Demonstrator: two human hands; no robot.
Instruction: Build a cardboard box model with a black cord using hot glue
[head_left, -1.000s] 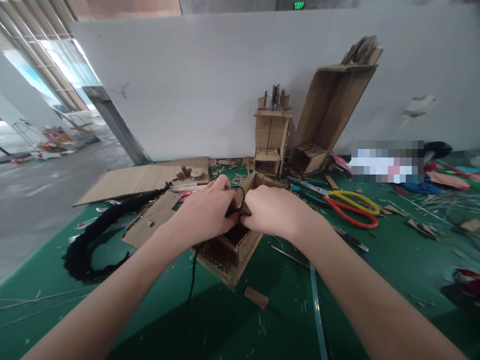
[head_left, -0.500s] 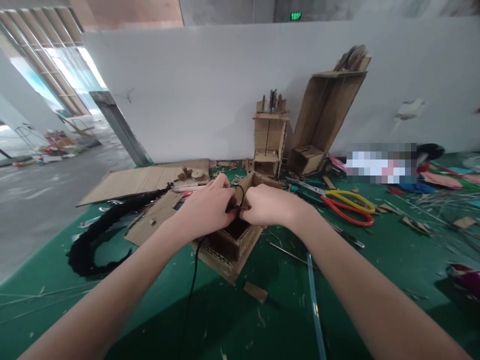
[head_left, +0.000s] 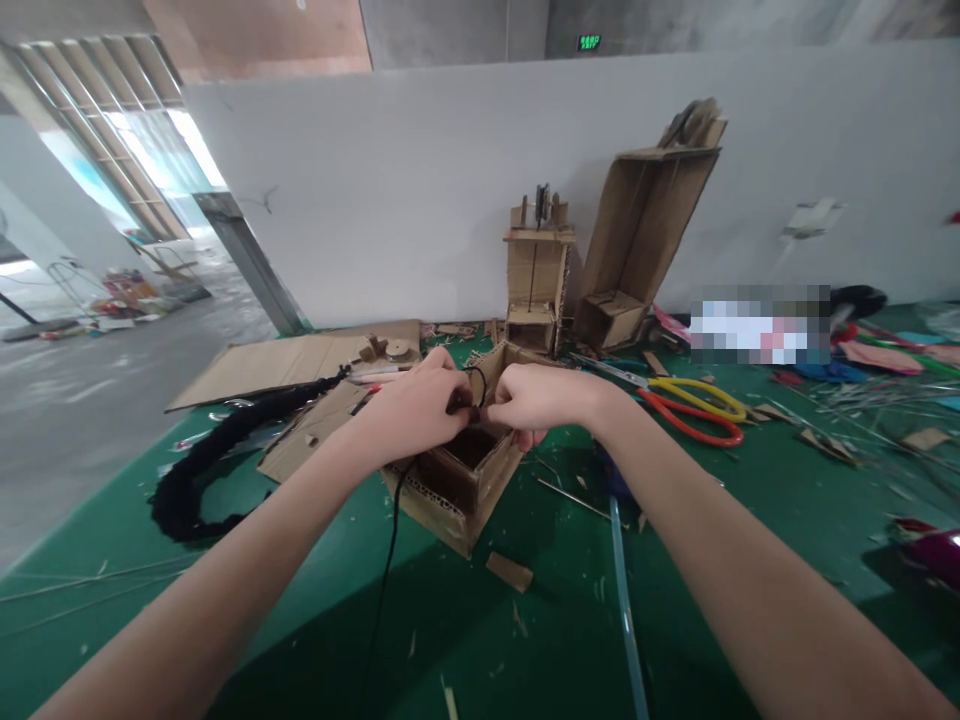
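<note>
Both hands are above an open cardboard box lying on the green table. My left hand is closed, its fingertips pinching a thin black cord. Close beside it, my right hand is also closed, thumb and forefinger at the same cord. A small loop of the cord rises between the hands, and its long end hangs over the box's left side down to the table. My fingers partly hide the far half of the box and the exact spot where they grip.
Behind stand two cardboard models, a small one and a tall one, against a white wall. Scissors and a glue stick lie to the right. A fuzzy black strip and cardboard sheets are left.
The hands stay at the cord over the box; the right hand's lower fingers now show beneath it. The view has shifted slightly.
</note>
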